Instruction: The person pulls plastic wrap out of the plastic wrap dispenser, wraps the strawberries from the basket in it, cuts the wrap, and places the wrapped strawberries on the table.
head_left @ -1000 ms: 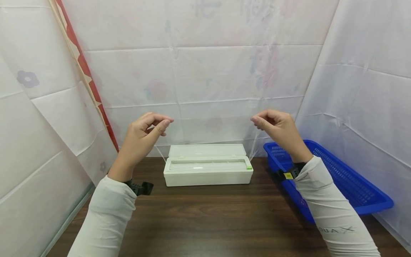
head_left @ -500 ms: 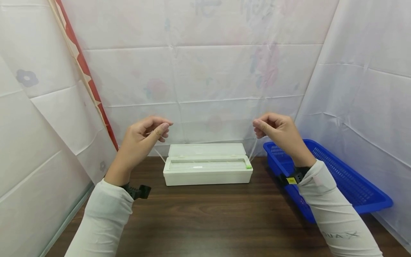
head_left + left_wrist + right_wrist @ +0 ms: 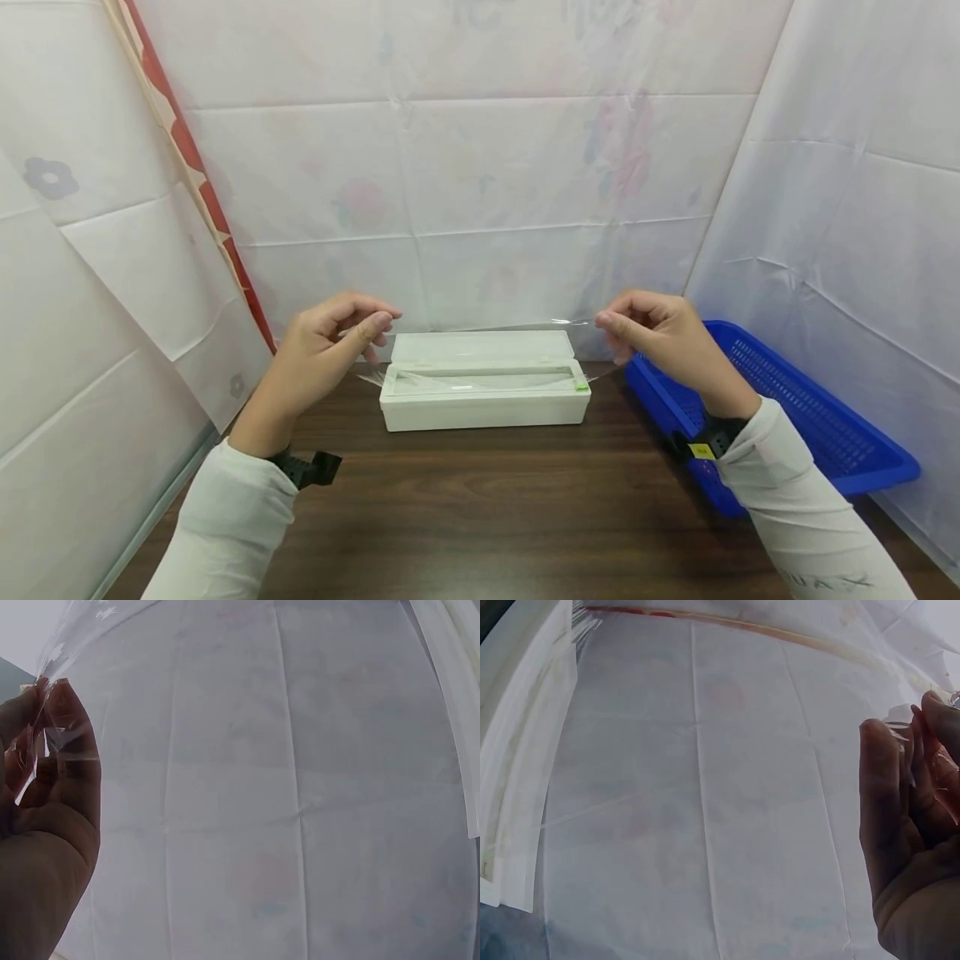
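A thin sheet of clear cling film [image 3: 572, 322] spans the space between my two hands, above and behind a white cling film dispenser [image 3: 486, 413]. My left hand [image 3: 318, 350] pinches one corner of the film between thumb and fingers; the left wrist view shows the film [image 3: 54, 656] bunched at the fingertips. At the other corner, my right hand [image 3: 666, 342] pinches the film likewise. The dispenser's lid [image 3: 483, 347] is raised at the back, and the film droops toward its slot. A small green piece [image 3: 582, 386] sits at the slot's right end.
A blue plastic basket [image 3: 862, 485] stands at the right, partly behind my right forearm. The dark wood table [image 3: 480, 508] runs in front of the dispenser. White printed cloth [image 3: 510, 175] hangs behind and at both sides.
Both hands have come down toward the dispenser, still pinching the film, and the right hand has shifted slightly right. The film that rose from the dispenser's sides now sags low over it.
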### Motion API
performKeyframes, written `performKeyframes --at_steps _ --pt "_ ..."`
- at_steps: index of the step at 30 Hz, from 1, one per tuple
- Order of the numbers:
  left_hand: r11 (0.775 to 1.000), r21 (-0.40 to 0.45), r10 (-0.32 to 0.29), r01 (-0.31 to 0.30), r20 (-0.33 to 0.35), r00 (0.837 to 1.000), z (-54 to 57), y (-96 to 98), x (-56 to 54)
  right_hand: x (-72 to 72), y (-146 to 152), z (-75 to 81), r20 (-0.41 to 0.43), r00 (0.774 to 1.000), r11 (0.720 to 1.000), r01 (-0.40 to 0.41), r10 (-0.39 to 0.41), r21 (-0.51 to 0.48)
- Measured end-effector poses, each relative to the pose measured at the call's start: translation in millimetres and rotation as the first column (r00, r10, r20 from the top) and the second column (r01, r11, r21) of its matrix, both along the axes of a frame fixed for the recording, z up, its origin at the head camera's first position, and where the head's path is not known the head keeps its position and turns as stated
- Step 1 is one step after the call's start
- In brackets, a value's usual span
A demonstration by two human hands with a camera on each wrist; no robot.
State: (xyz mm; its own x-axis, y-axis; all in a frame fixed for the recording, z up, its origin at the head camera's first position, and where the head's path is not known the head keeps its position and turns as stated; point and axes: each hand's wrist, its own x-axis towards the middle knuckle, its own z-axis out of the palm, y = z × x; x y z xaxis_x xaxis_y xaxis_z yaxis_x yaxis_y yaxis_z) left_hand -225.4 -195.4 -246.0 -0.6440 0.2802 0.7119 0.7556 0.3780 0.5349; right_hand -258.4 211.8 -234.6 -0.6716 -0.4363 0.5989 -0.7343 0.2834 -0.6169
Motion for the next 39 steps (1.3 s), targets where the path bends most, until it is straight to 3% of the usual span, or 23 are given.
performKeyframes --at_steps 5,9,16,20,30,39 --pt "0.998 -0.037 -0.045 0.046 0.030 0.999 -6.6 -2.7 5.2 8.2 -0.2 -9.5 0.043 0.999 1.000 -0.006 0.005 0.017" --pt "0.994 -0.069 -0.077 0.084 0.095 0.992 -13.3 -4.9 8.3 12.9 -0.1 -18.5 0.066 0.998 0.999 -0.020 0.017 0.037" --pt "0.994 -0.074 -0.064 0.078 0.169 0.984 -19.6 -4.0 11.6 14.3 2.6 -29.1 0.095 0.995 0.999 -0.018 0.015 0.040" --pt "0.993 -0.089 -0.062 0.078 0.168 0.984 -25.3 -3.5 11.3 11.0 2.9 -34.6 0.096 0.995 0.999 -0.005 0.000 0.051" --pt "0.986 -0.046 -0.147 0.159 0.204 0.968 -63.3 -3.5 5.1 7.6 6.7 -66.4 0.110 0.992 0.993 -0.075 0.065 0.088" --pt "0.989 -0.042 -0.122 0.138 0.273 0.954 -88.4 -5.0 2.2 0.1 7.5 -89.5 0.198 0.980 0.988 -0.031 0.001 0.149"
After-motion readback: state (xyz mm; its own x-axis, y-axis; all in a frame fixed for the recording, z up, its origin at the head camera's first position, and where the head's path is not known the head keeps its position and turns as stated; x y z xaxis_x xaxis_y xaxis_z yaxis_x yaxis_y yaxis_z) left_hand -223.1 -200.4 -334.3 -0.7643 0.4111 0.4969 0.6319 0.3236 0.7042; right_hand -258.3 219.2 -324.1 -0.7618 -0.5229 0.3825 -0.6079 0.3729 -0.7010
